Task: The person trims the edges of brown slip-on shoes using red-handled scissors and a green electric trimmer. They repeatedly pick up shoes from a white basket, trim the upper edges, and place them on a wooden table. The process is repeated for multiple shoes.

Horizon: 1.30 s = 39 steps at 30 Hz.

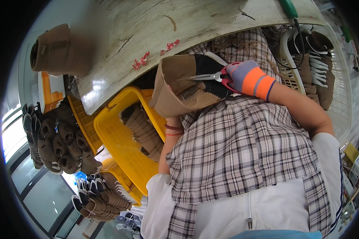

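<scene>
My right hand (249,78), in a grey and orange glove, is closed round the red handles of a pair of scissors (211,77). The slightly parted blades reach into the opening of a brown shoe upper (171,97) with a black lining section and a white edge. Loose threads show inside the upper near the blades. Under and behind it, my left hand (172,120) holds the upper up over my lap; most of its fingers are hidden, and bracelets circle the wrist.
A worn table (119,51) spans the far side, with red-and-white scraps (141,61) and a stack of brown uppers (54,51) at its left. Yellow baskets (113,137) holding uppers stand left. A white basket (293,77) is at right. A green-handled corded tool (288,8) lies far right.
</scene>
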Each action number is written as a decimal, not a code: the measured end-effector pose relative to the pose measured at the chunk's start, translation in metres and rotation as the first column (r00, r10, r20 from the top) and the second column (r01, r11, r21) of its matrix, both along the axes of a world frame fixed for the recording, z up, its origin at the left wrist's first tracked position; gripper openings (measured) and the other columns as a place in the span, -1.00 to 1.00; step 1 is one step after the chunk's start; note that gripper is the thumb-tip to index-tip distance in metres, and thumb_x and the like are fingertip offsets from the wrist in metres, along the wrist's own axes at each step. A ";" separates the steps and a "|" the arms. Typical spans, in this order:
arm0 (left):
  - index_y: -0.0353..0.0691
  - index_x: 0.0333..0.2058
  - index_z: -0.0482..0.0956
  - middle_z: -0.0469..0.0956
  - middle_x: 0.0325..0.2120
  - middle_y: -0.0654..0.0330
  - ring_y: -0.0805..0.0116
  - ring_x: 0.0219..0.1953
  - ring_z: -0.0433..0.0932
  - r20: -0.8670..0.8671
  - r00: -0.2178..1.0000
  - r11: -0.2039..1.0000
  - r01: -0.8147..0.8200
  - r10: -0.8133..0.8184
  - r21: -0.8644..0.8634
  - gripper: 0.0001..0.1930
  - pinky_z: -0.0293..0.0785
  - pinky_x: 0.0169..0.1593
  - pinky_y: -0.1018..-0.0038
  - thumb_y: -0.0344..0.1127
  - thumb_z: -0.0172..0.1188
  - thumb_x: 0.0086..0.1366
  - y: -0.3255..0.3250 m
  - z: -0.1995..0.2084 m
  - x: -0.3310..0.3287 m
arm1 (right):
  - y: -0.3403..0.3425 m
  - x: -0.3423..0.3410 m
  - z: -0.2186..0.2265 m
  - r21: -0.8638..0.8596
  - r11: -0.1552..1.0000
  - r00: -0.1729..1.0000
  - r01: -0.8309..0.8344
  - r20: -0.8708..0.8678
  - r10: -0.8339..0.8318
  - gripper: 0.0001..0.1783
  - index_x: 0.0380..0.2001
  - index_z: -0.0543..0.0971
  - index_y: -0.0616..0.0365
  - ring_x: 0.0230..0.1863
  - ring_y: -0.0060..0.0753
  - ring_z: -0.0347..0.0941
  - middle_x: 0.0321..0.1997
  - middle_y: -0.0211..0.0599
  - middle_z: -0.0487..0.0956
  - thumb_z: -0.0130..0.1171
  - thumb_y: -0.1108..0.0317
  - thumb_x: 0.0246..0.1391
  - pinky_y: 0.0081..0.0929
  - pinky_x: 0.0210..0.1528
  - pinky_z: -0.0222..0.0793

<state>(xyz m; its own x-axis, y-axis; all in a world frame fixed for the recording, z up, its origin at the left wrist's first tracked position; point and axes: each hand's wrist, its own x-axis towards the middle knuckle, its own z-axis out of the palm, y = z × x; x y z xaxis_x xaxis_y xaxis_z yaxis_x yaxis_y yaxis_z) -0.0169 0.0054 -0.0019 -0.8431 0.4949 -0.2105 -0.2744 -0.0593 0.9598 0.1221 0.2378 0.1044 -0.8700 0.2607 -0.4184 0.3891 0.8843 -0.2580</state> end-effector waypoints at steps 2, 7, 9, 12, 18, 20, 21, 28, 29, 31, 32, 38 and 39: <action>-0.24 0.13 0.35 0.38 0.07 0.20 0.34 0.07 0.36 -0.225 0.973 0.979 0.008 -0.055 -0.205 -0.52 0.31 0.11 0.43 -0.13 0.12 0.33 -0.008 -0.007 0.004 | 0.008 -0.002 -0.013 0.052 0.979 0.978 0.197 0.055 -0.200 -0.67 -0.26 0.59 0.00 -0.35 -0.13 0.57 -0.41 -0.21 0.62 0.15 0.03 0.01 -0.24 -0.34 0.44; -0.31 0.07 0.36 0.42 -0.03 0.21 0.37 -0.04 0.38 -0.061 0.998 0.998 -0.021 0.017 -0.066 -0.49 0.31 0.05 0.43 -0.04 0.14 0.31 0.006 0.003 0.001 | -0.007 0.012 -0.006 -0.143 0.981 0.992 0.127 0.019 -0.126 -0.57 -0.29 0.58 0.05 -0.37 -0.03 0.56 -0.46 -0.12 0.61 0.01 -0.07 0.09 -0.19 -0.33 0.43; -0.31 0.05 0.38 0.45 -0.07 0.22 0.39 -0.08 0.39 -0.059 0.997 0.998 -0.051 0.048 -0.039 -0.51 0.32 0.02 0.44 -0.06 0.15 0.31 0.000 -0.002 0.007 | -0.003 0.005 -0.011 -0.080 0.993 0.989 0.085 0.132 -0.074 -0.59 -0.25 0.56 0.07 -0.36 0.06 0.53 -0.45 -0.05 0.59 0.02 -0.04 0.12 -0.17 -0.31 0.43; -0.31 0.01 0.42 0.48 -0.13 0.22 0.41 -0.10 0.40 -0.089 0.994 0.997 -0.072 0.069 -0.029 -0.55 0.32 -0.02 0.46 -0.09 0.15 0.31 -0.010 -0.034 -0.010 | 0.019 0.011 -0.034 -0.201 0.822 0.838 0.533 -0.005 -0.545 -0.56 -0.28 0.54 0.15 -0.30 0.10 0.53 -0.37 0.03 0.60 -0.03 -0.03 0.14 -0.15 -0.24 0.42; -0.27 0.01 0.46 0.49 -0.10 0.23 0.43 -0.08 0.42 0.116 0.985 0.992 -0.126 0.125 0.000 -0.63 0.37 -0.02 0.51 -0.17 0.12 0.34 -0.007 -0.030 0.000 | 0.013 0.017 -0.002 0.136 0.990 0.910 -0.024 -0.407 0.078 -0.61 -0.26 0.52 0.10 -0.23 -0.14 0.48 -0.31 -0.21 0.56 0.26 0.10 -0.11 -0.28 -0.17 0.36; -0.26 -0.04 0.47 0.48 -0.14 0.25 0.45 -0.11 0.41 0.082 0.988 0.991 -0.135 0.133 0.011 -0.67 0.36 -0.03 0.52 -0.18 0.13 0.33 -0.004 -0.031 -0.002 | 0.014 0.011 -0.003 0.147 0.988 0.946 -0.055 -0.309 0.099 -0.60 -0.27 0.52 0.10 -0.22 -0.15 0.45 -0.31 -0.20 0.53 0.28 0.09 -0.15 -0.30 -0.14 0.33; -0.27 -0.14 0.49 0.47 -0.24 0.28 0.48 -0.18 0.38 -0.016 0.989 0.989 -0.148 0.148 0.005 -0.70 0.33 -0.07 0.52 -0.15 0.17 0.31 0.005 -0.008 -0.001 | 0.013 0.008 -0.006 0.150 0.986 0.959 -0.069 -0.263 0.107 -0.59 -0.28 0.52 0.10 -0.21 -0.16 0.43 -0.30 -0.19 0.51 0.29 0.09 -0.17 -0.31 -0.12 0.32; -0.28 -0.18 0.51 0.46 -0.31 0.31 0.50 -0.26 0.35 -0.104 0.990 0.995 -0.100 0.099 0.001 -0.68 0.30 -0.12 0.51 -0.13 0.21 0.28 -0.013 -0.036 -0.016 | 0.009 -0.004 -0.017 0.249 0.964 0.919 -0.094 -0.350 0.180 -0.63 -0.32 0.53 0.02 -0.25 -0.21 0.44 -0.35 -0.26 0.52 0.31 0.11 -0.20 -0.32 -0.18 0.32; -0.28 -0.16 0.50 0.46 -0.30 0.31 0.49 -0.25 0.35 -0.093 0.991 0.995 -0.101 0.101 0.005 -0.67 0.31 -0.11 0.51 -0.12 0.20 0.29 -0.011 -0.032 -0.013 | 0.009 -0.006 -0.017 0.273 0.957 0.911 -0.102 -0.361 0.200 -0.64 -0.32 0.53 0.01 -0.25 -0.22 0.44 -0.35 -0.27 0.51 0.32 0.11 -0.21 -0.33 -0.18 0.32; -0.28 -0.14 0.50 0.46 -0.27 0.30 0.48 -0.24 0.36 -0.073 0.992 0.994 -0.104 0.105 0.014 -0.66 0.31 -0.10 0.50 -0.12 0.20 0.29 -0.008 -0.022 -0.009 | 0.013 -0.012 -0.021 0.322 0.940 0.893 -0.115 -0.380 0.239 -0.64 -0.32 0.53 -0.03 -0.26 -0.23 0.45 -0.36 -0.30 0.51 0.33 0.11 -0.23 -0.33 -0.19 0.32; -0.28 -0.13 0.49 0.46 -0.26 0.29 0.47 -0.23 0.36 -0.064 0.992 0.994 -0.106 0.107 0.018 -0.65 0.31 -0.10 0.50 -0.11 0.20 0.29 -0.007 -0.019 -0.007 | 0.016 -0.013 -0.027 0.348 0.929 0.895 -0.124 -0.365 0.256 -0.64 -0.33 0.53 -0.04 -0.26 -0.23 0.45 -0.35 -0.32 0.52 0.34 0.11 -0.23 -0.33 -0.19 0.32; -0.28 -0.06 0.47 0.46 -0.19 0.27 0.44 -0.17 0.38 -0.044 0.993 0.994 -0.107 0.109 0.028 -0.60 0.32 -0.07 0.48 -0.09 0.18 0.29 -0.007 -0.019 -0.008 | 0.031 -0.004 -0.034 0.331 0.942 0.955 -0.060 -0.256 0.151 -0.65 -0.34 0.53 -0.03 -0.30 -0.22 0.48 -0.40 -0.34 0.55 0.34 0.14 -0.25 -0.32 -0.23 0.35; -0.28 -0.04 0.46 0.46 -0.18 0.26 0.43 -0.17 0.38 -0.042 0.994 0.994 -0.103 0.105 0.032 -0.59 0.32 -0.07 0.48 -0.09 0.18 0.29 -0.007 -0.020 -0.008 | 0.032 -0.002 -0.036 0.320 0.947 0.957 -0.015 -0.269 0.106 -0.65 -0.34 0.53 -0.02 -0.31 -0.21 0.49 -0.40 -0.32 0.55 0.34 0.15 -0.25 -0.31 -0.23 0.37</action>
<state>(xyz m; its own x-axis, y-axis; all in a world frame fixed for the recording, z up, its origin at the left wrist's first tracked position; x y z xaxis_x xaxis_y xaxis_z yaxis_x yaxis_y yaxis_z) -0.0249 -0.0019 -0.0218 -0.8984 0.4096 -0.1584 -0.2228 -0.1142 0.9682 0.1205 0.2698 0.0680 -0.9576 0.2813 -0.0627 0.2848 0.9569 -0.0564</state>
